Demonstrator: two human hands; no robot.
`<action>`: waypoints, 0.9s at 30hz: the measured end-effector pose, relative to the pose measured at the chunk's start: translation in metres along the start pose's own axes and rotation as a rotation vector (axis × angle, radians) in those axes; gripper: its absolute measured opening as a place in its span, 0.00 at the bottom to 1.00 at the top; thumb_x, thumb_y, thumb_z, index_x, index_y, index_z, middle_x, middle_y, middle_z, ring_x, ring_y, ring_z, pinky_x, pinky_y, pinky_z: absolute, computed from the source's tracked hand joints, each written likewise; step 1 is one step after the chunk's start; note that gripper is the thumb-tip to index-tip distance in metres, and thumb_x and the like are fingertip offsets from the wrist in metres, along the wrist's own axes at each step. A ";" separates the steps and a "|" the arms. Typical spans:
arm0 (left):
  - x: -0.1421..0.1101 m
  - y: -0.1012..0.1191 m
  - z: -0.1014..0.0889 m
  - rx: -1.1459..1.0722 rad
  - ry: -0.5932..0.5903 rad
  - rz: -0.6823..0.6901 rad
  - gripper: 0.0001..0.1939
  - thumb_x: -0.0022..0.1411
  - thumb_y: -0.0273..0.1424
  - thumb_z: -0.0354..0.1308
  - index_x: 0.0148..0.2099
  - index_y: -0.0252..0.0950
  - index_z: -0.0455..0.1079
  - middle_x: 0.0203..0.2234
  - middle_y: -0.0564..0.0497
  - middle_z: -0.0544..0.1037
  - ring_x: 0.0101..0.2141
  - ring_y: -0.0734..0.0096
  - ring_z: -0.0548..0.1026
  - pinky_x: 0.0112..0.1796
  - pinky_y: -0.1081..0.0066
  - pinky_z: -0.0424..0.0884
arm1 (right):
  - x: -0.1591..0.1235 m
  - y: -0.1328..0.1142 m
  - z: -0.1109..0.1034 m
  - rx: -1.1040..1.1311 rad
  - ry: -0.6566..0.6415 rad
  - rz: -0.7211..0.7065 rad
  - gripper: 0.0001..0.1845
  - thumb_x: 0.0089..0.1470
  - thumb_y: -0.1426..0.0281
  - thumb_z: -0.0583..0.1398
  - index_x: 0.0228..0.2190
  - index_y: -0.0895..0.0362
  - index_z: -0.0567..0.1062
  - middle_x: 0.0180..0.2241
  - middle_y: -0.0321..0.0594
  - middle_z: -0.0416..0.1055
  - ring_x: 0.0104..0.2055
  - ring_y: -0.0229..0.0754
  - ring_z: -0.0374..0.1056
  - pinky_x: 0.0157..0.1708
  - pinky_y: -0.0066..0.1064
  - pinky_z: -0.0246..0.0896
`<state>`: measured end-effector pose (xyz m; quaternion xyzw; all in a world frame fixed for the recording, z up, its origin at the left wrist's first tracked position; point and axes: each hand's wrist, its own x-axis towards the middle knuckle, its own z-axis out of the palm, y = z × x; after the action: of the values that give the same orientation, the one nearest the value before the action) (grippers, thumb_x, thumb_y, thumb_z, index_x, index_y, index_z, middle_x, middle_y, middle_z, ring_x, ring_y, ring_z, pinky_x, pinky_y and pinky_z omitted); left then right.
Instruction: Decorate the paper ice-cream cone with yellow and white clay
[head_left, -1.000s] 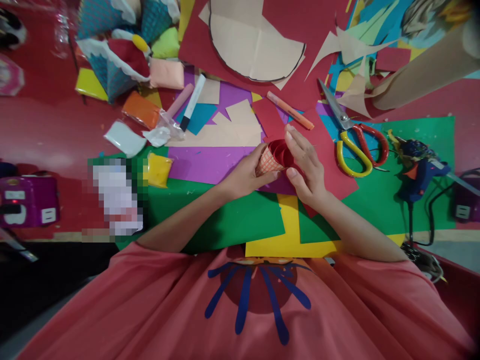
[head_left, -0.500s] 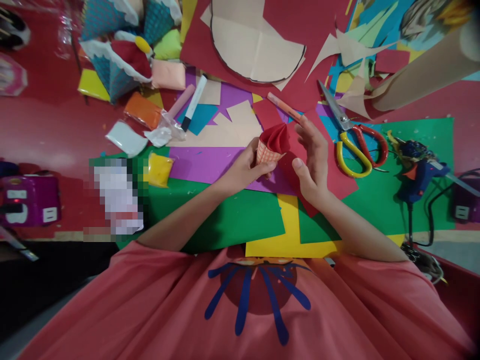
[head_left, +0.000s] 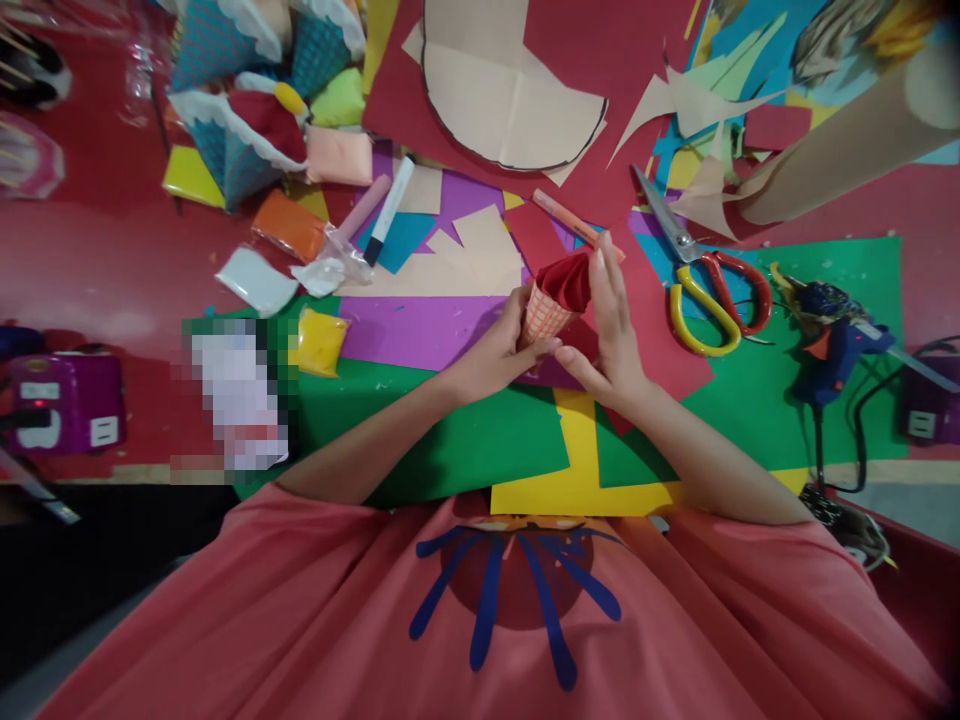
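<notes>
A small paper cone (head_left: 547,318) with orange grid lines outside and folded red paper (head_left: 566,281) in its mouth is gripped in my left hand (head_left: 510,340). Its mouth tilts up and to the right. My right hand (head_left: 615,335) is beside it with fingers stretched up and thumb apart, the thumb tip close to my left thumb. Whether the right fingers touch the red paper I cannot tell. Behind the hands lies an orange marker (head_left: 566,216). Scissors (head_left: 694,255) with one yellow and one red handle lie to the right on coloured paper.
A blue glue gun (head_left: 832,360) with its cord stands at the right, near a rolled beige sheet (head_left: 847,140). Clay packets such as the yellow one (head_left: 321,342), a white marker (head_left: 391,208) and blue cones (head_left: 225,140) lie at the left. A cut beige shape (head_left: 510,100) lies behind.
The cone in my left hand has moved slightly right and tipped further right. My right hand has shifted left toward it, its fingers straighter and closer to the red paper.
</notes>
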<state>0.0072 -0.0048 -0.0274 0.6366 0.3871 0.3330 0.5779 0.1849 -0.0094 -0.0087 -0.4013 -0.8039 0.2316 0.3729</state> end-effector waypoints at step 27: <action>0.005 0.041 -0.031 -0.033 -0.161 -0.259 0.37 0.63 0.37 0.54 0.70 0.35 0.46 0.54 0.40 0.73 0.52 0.58 0.74 0.51 0.57 0.72 | 0.004 0.027 0.005 0.551 0.104 0.324 0.32 0.52 0.53 0.63 0.55 0.44 0.58 0.55 0.42 0.67 0.54 0.47 0.70 0.50 0.44 0.72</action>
<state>-0.0132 0.0131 0.0164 0.5964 0.4129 0.2100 0.6555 0.1915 0.0087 -0.0282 -0.4194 -0.6165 0.4760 0.4663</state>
